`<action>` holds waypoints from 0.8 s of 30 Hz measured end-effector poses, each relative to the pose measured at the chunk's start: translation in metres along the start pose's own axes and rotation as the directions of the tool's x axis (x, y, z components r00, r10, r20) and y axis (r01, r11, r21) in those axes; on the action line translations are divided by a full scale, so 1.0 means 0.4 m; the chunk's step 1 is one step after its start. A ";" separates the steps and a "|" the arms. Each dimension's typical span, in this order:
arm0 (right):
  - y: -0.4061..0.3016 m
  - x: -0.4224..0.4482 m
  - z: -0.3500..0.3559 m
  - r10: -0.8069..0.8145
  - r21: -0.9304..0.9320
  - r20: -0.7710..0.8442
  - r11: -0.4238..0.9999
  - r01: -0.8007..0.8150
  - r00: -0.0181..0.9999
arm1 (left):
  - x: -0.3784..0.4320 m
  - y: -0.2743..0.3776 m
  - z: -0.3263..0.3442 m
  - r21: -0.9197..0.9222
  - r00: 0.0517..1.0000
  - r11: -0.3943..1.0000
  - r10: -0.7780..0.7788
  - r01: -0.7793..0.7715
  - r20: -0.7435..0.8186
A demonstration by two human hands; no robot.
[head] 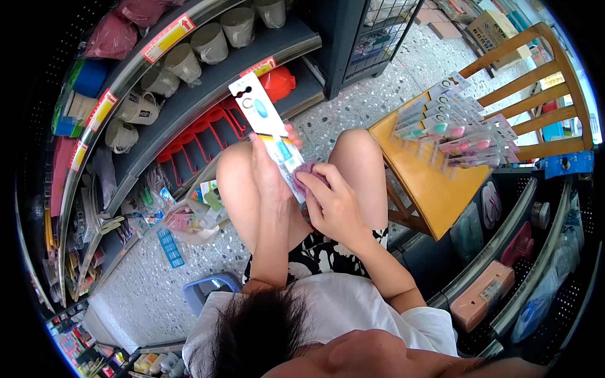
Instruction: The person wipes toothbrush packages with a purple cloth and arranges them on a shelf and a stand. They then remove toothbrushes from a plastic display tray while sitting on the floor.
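Note:
My left hand (272,172) grips a long white blister-card package (259,115) by its sides, tilted above my knees. The card has a hanging hole, a blue oval and printed writing, and a blue item shows in its clear part. In my right hand (333,198) is a bunched purple cloth (309,176), pressed against the package's lower end. The fingers and cloth hide part of that end. On the wooden chair (425,198) to my right lie several similar packages (449,125), overlapping, with green and pink toothbrush-like heads showing.
Shelves with wrapped mugs (210,42) and red hooks (203,130) curve along the left. A bin of small goods (205,208) and a blue plastic stool (208,288) stand on the speckled floor. Behind me on the right, a shelf holds a pink box (482,295).

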State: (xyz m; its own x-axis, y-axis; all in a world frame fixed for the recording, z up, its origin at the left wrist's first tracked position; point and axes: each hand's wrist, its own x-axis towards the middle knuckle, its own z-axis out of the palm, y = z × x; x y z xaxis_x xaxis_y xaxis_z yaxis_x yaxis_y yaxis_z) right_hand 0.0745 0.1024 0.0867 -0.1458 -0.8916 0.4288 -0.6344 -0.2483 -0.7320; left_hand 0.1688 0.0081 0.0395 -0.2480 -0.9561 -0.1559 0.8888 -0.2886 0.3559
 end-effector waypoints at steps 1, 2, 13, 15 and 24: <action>0.003 -0.011 -0.007 0.012 0.000 0.039 1.000 -0.012 0.999 | -0.001 0.000 -0.004 0.045 1.000 0.999 -0.008 0.007 0.005; 0.006 -0.024 -0.014 0.025 0.001 0.082 1.000 -0.025 0.996 | -0.001 0.001 -0.007 0.043 1.000 0.999 -0.007 0.006 0.003; 0.033 0.028 -0.059 0.083 0.231 -0.030 0.970 -0.074 0.996 | -0.014 -0.002 0.021 0.023 0.996 0.996 -0.087 0.086 0.026; 0.039 0.037 -0.023 0.055 0.203 -0.050 0.978 -0.044 0.997 | -0.017 -0.008 0.031 0.052 0.995 0.994 -0.094 0.092 0.027; 0.015 -0.038 -0.013 0.043 -0.001 0.009 0.999 -0.043 0.999 | 0.002 0.003 0.022 0.036 1.000 0.999 0.026 -0.025 -0.014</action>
State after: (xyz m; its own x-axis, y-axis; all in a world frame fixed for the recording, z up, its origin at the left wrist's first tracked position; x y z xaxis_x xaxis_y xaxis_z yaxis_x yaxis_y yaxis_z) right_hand 0.0689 0.1164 0.0783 -0.1661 -0.9046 0.3927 -0.6286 -0.2097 -0.7489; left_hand 0.1661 0.0065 0.0479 -0.2198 -0.9625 -0.1593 0.8802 -0.2661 0.3930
